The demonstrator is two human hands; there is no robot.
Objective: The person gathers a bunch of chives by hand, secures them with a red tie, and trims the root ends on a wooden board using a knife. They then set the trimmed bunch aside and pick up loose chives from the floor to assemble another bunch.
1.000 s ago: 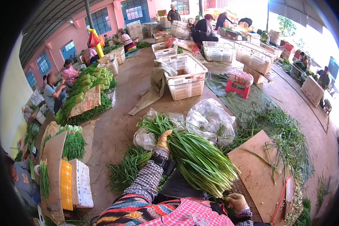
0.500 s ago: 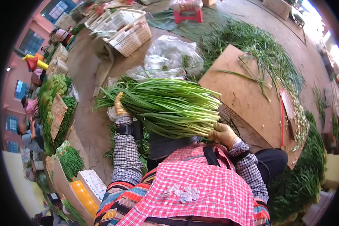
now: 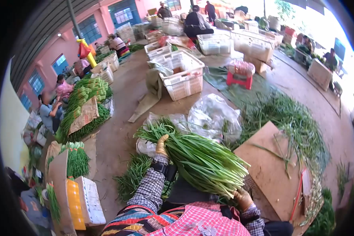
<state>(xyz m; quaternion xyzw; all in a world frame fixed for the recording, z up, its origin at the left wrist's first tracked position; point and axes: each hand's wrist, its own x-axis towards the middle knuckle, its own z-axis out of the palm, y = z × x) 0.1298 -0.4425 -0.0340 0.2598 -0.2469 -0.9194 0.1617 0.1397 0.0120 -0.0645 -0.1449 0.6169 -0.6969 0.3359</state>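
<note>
A large bundle of long green stalks (image 3: 204, 157) lies across both my hands above my lap, its pale cut ends toward the lower right. My left hand (image 3: 161, 145), in a yellowish glove, is wrapped round the leafy end. At the pale ends my right hand (image 3: 243, 198), gloved too, grips the underside and edge of the bundle. Right of it a brown board (image 3: 259, 161) carries a few loose stalks, with a red-edged strip (image 3: 297, 194) at its right side. Crumpled clear plastic (image 3: 214, 116) lies beyond the bundle.
White crates (image 3: 183, 84) stand ahead, near a red stool (image 3: 240, 80). Loose greens (image 3: 291, 118) spread behind and right of the board. At left are piled bundles (image 3: 84, 98), a white box (image 3: 91, 200) and seated people (image 3: 51, 112). Other people are farther back.
The view has tilted up and swung left, showing more of the room. The bundle now slants down to the right more steeply, still held by both hands.
</note>
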